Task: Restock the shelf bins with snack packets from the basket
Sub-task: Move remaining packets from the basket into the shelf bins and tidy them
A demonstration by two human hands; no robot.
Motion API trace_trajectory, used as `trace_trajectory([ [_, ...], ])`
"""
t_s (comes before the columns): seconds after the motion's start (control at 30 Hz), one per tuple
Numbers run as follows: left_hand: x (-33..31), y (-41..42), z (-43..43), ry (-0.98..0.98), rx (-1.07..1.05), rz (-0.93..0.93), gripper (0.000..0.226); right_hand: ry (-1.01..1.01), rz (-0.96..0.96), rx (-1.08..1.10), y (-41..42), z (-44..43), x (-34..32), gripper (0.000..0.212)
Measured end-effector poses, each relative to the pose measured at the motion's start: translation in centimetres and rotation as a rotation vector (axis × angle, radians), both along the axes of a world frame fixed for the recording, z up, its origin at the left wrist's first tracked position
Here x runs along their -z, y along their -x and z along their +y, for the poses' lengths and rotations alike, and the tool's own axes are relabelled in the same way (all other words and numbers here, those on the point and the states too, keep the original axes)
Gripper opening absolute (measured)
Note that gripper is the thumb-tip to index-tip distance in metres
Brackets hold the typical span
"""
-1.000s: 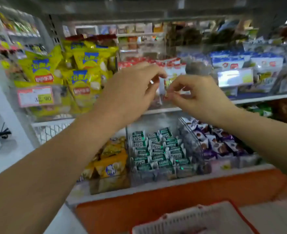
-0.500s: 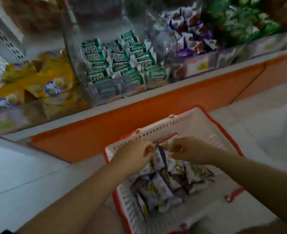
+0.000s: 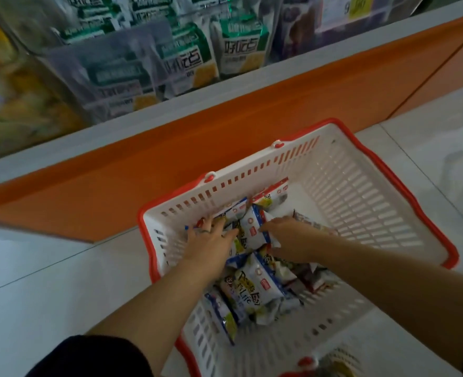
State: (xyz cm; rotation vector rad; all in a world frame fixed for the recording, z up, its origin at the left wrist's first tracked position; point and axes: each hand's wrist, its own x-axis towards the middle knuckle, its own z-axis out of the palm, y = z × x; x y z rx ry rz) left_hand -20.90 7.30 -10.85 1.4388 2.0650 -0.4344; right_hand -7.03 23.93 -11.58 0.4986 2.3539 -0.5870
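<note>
A white basket with a red rim (image 3: 361, 202) stands on the floor in front of the shelf. Several white snack packets with blue edges (image 3: 254, 289) lie piled in its left half. My left hand (image 3: 211, 242) lies fingers spread on the packets by the basket's near-left wall, gripping none that I can see. My right hand (image 3: 288, 238) is curled around one white packet (image 3: 252, 227), thumb on top. Above, a clear shelf bin (image 3: 186, 58) holds green-and-white packets.
An orange shelf base (image 3: 170, 148) runs behind the basket under a grey ledge. Clear bins to either side hold yellow packets (image 3: 12, 99) and purple ones (image 3: 298, 31). A yellow price tag (image 3: 358, 6) hangs at the upper right. Pale floor tiles (image 3: 48, 281) surround the basket.
A second ago both hands were up at the shelf bins. My view has dropped to the basket, and both hands have gone down into the packet pile.
</note>
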Motion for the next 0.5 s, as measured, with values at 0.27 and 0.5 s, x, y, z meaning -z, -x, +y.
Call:
trace_trajectory([
  [0.27,3.0,-0.8,-1.5,0.001,0.014,0.053,0.086,-0.247,-0.039,-0.22,-1.3,-0.2,3.4,0.096],
  [0.5,1.8,-1.3,-1.1,0.038,0.02,0.028,0.092,-0.253,0.077,-0.174,0.1,2.3,1.6,0.038],
])
